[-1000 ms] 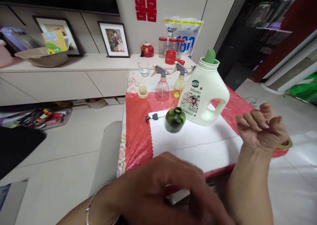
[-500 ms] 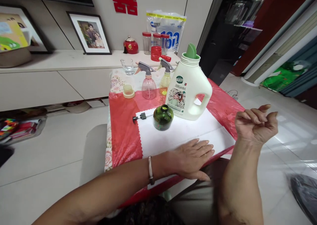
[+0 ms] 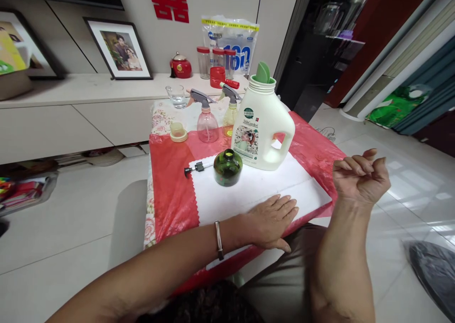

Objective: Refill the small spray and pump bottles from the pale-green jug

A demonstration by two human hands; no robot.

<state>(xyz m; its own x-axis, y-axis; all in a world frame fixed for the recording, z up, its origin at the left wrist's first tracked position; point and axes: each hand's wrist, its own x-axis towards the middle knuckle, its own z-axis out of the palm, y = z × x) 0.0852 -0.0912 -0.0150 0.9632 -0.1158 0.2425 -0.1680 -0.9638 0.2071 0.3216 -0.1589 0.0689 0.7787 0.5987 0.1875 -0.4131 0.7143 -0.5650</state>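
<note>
My left hand [image 3: 272, 221] lies flat, fingers outstretched, on the white cloth [image 3: 245, 197] near the table's front edge. To the right of the table my right hand [image 3: 360, 177] is raised palm up, its fingers loosely curled and apart with nothing in them. On the cloth stands a dark green bottle [image 3: 228, 169] with an uncovered neck. A pump head [image 3: 199, 167] with a white tube lies left of it, the tube end hidden. Behind is a large pale detergent jug [image 3: 263, 133], a green spout [image 3: 263, 72] in its mouth.
A pink spray bottle [image 3: 207, 125], a yellow spray bottle [image 3: 230, 117] and a cream cap [image 3: 178, 132] stand on the red plastic sheet [image 3: 170, 171]. A glass cup [image 3: 177, 97] is at the back. The cabinet holds red-lidded jars [image 3: 204, 63], a red pot [image 3: 181, 67] and framed photos [image 3: 121, 50].
The whole view has shifted slightly, so the table and its things appear a little farther left. Both hands keep the same poses, and nothing has been picked up or put down.
</note>
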